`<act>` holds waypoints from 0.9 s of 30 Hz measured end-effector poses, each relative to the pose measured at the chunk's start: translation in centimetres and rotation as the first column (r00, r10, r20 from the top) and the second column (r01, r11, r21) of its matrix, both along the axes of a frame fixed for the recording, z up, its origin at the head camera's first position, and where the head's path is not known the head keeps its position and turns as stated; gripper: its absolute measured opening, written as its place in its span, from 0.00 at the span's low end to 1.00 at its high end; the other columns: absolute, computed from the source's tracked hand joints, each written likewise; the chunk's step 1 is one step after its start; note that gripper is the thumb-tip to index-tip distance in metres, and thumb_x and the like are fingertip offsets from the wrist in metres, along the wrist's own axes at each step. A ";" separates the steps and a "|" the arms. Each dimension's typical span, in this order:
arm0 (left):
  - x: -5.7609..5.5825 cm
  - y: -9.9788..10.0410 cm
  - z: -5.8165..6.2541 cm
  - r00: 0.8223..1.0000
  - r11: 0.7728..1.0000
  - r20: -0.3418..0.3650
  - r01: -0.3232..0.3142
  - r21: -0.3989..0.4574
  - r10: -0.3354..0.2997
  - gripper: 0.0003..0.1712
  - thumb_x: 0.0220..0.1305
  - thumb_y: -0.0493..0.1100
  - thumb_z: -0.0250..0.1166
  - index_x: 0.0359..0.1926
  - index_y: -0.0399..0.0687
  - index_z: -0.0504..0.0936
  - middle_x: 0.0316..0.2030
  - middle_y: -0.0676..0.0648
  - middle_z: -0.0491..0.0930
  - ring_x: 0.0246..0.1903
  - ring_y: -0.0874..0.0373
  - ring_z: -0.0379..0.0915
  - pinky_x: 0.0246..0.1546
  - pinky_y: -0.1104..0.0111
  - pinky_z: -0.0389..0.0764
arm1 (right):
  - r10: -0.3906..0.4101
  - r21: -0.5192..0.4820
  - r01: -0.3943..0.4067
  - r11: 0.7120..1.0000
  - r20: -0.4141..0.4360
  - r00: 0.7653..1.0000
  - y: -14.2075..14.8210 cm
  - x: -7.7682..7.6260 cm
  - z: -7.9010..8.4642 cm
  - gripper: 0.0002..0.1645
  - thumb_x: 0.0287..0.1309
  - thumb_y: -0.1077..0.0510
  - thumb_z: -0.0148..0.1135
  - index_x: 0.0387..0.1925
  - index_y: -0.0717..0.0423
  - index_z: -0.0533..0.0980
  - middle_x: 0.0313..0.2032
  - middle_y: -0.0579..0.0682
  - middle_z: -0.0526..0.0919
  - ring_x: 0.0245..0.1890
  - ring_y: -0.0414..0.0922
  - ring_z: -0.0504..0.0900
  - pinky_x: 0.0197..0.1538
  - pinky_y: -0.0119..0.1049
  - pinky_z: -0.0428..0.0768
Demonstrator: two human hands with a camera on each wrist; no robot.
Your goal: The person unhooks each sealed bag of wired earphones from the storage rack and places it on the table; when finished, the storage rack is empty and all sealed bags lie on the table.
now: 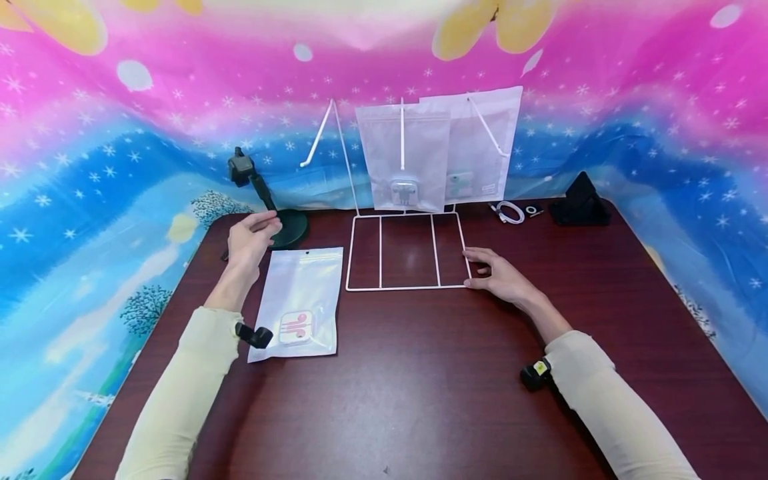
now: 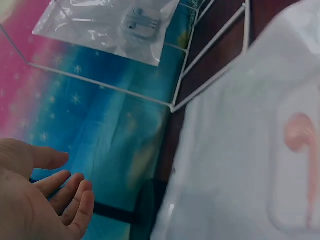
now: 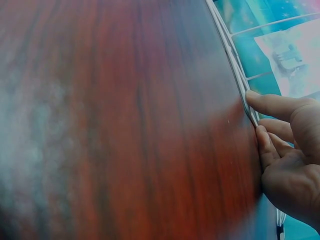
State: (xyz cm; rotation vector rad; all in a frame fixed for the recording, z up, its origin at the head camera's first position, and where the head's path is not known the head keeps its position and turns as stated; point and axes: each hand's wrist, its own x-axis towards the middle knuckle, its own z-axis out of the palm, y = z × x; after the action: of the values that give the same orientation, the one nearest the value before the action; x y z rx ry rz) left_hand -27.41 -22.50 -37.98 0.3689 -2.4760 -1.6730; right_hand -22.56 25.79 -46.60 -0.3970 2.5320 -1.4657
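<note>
A white wire display rack [image 1: 381, 257] with prongs stands at the back of the table. My right hand [image 1: 501, 275] holds the front right corner of its base, thumb at the corner and fingers along the side wire; the right wrist view shows the same hand [image 3: 295, 145] at the wire. My left hand [image 1: 247, 241] is raised above the table's left side, fingers loosely bent, with nothing in it. Below it lies a white zip bag [image 1: 303, 283] showing pink earphones in a case [image 1: 297, 327]. Two similar bags hang on the rack, one [image 1: 402, 150] at the middle prong, another [image 1: 483, 143] at the right.
A black stand with a round base [image 1: 291, 230] is behind my left hand. At the back right are a coiled white cable [image 1: 510, 213], a small round item [image 1: 531, 211] and a black holder [image 1: 580, 203]. The rack's left prong [image 1: 318, 137] sticks out bare. Patterned cloth surrounds the table.
</note>
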 end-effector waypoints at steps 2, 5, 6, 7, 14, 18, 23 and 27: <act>-0.4 0.7 0.8 0.999 0.999 -0.024 0.029 0.016 -0.029 0.25 0.77 0.47 0.63 0.71 0.49 0.77 0.64 0.44 0.80 0.60 0.54 0.77 0.59 0.63 0.77 | 0.000 -0.009 0.000 1.000 0.000 1.000 0.0 0.0 0.0 0.42 0.63 0.66 0.71 0.75 0.67 0.64 0.77 0.62 0.59 0.71 0.62 0.66 0.71 0.58 0.65; -1.0 1.8 1.8 0.995 0.995 -0.067 0.075 0.064 -0.071 0.26 0.76 0.47 0.64 0.70 0.49 0.77 0.65 0.43 0.79 0.61 0.55 0.76 0.61 0.62 0.77 | 0.004 -0.013 -0.004 1.000 -0.008 1.000 0.0 0.0 0.0 0.41 0.63 0.67 0.70 0.75 0.68 0.64 0.77 0.62 0.59 0.71 0.62 0.66 0.71 0.58 0.65; -1.2 2.1 2.2 0.993 0.992 -0.086 0.091 0.086 -0.083 0.26 0.76 0.46 0.64 0.70 0.48 0.77 0.66 0.42 0.79 0.61 0.54 0.76 0.61 0.62 0.77 | 0.004 -0.013 -0.004 1.000 -0.012 1.000 0.0 -0.1 0.0 0.41 0.63 0.67 0.70 0.74 0.68 0.65 0.77 0.62 0.59 0.71 0.62 0.66 0.71 0.58 0.66; -1.5 2.5 2.5 0.990 0.989 -0.105 0.106 0.102 -0.095 0.26 0.75 0.46 0.64 0.70 0.47 0.77 0.65 0.42 0.79 0.61 0.54 0.76 0.61 0.61 0.77 | 0.005 -0.012 -0.006 1.000 -0.017 1.000 0.0 -0.1 0.1 0.41 0.63 0.67 0.70 0.74 0.68 0.65 0.77 0.62 0.59 0.72 0.62 0.66 0.71 0.58 0.66; -3.1 5.4 4.2 0.971 0.972 -0.194 0.171 0.162 -0.138 0.23 0.74 0.45 0.66 0.66 0.49 0.81 0.62 0.43 0.81 0.57 0.55 0.79 0.60 0.59 0.78 | 0.004 0.004 -0.004 1.000 -0.020 1.000 -0.1 -0.1 0.1 0.41 0.63 0.66 0.70 0.74 0.67 0.65 0.77 0.62 0.59 0.71 0.61 0.67 0.71 0.57 0.66; -3.9 7.0 5.0 0.965 0.964 -0.214 0.191 0.185 -0.150 0.22 0.73 0.46 0.67 0.65 0.49 0.82 0.61 0.43 0.82 0.55 0.56 0.81 0.59 0.59 0.79 | -0.001 0.020 0.002 1.000 -0.006 1.000 -0.1 -0.2 -0.1 0.41 0.65 0.64 0.70 0.75 0.64 0.65 0.77 0.60 0.60 0.70 0.60 0.67 0.71 0.57 0.66; -4.8 9.1 5.9 0.950 0.953 -0.255 0.234 0.193 -0.182 0.25 0.72 0.48 0.68 0.65 0.43 0.81 0.58 0.42 0.84 0.57 0.46 0.80 0.57 0.59 0.81 | -0.003 0.021 0.003 1.000 -0.003 1.000 -0.1 -0.3 -0.3 0.41 0.65 0.64 0.70 0.76 0.64 0.65 0.77 0.59 0.60 0.71 0.60 0.67 0.71 0.57 0.66; -5.4 10.4 6.6 0.944 0.936 -0.246 0.276 0.218 -0.221 0.26 0.72 0.48 0.68 0.67 0.44 0.80 0.59 0.42 0.83 0.59 0.45 0.79 0.59 0.57 0.80 | -0.011 0.035 0.011 0.999 -0.007 1.000 -0.1 -0.3 -0.3 0.42 0.64 0.64 0.70 0.76 0.63 0.65 0.77 0.59 0.60 0.71 0.59 0.67 0.70 0.56 0.67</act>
State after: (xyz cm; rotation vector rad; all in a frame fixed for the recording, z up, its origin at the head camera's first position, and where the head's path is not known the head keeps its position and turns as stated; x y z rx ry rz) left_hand -32.81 -12.06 -31.38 -0.1123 -2.2330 -2.0095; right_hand -22.86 25.73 -46.93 -0.3838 2.5654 -1.4233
